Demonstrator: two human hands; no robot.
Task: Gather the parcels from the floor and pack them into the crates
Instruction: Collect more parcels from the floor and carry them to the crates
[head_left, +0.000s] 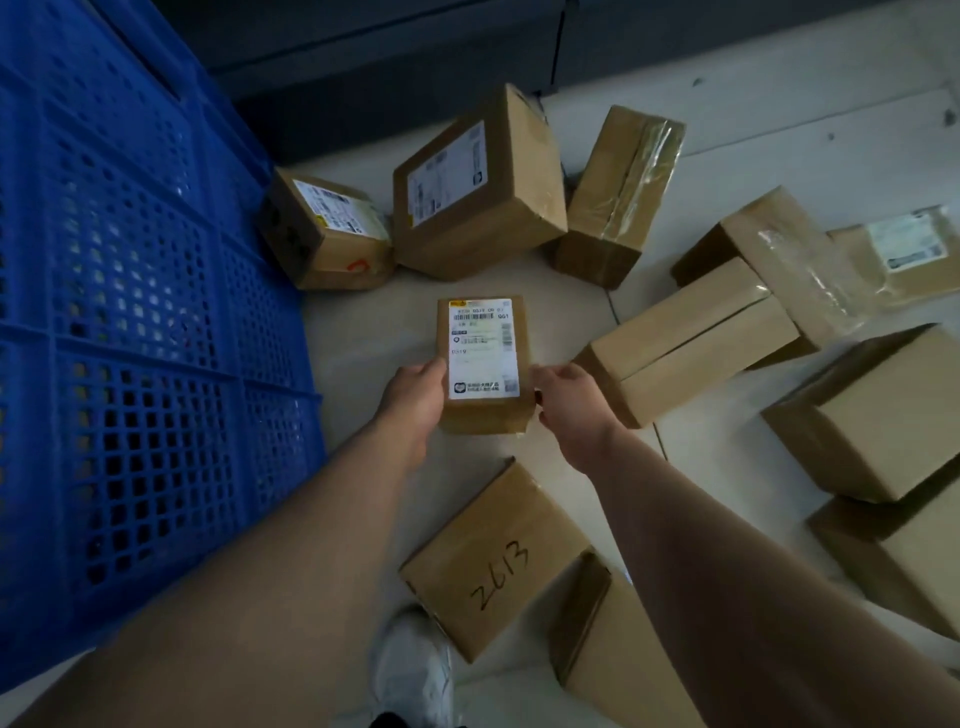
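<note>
Left hand (415, 400), right hand (571, 408), fingers (551, 373) grasping one labelled parcel (483, 348), perhaps ten others (488, 561), one blue crate (145, 312)

We work from one view. The head camera sits above the floor (363, 332) and faces forward and steeply down, wide-angle. It is near: the held parcel (483, 358) sits at centre, the crate (130, 312) fills the left.

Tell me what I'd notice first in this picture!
First, the small brown cardboard parcel with a white label in the middle, held between the person's left grip and right grip. A big blue plastic crate with holes fills the left side. Nearer the camera, on the floor, lies a brown cardboard box marked 2613.
</note>
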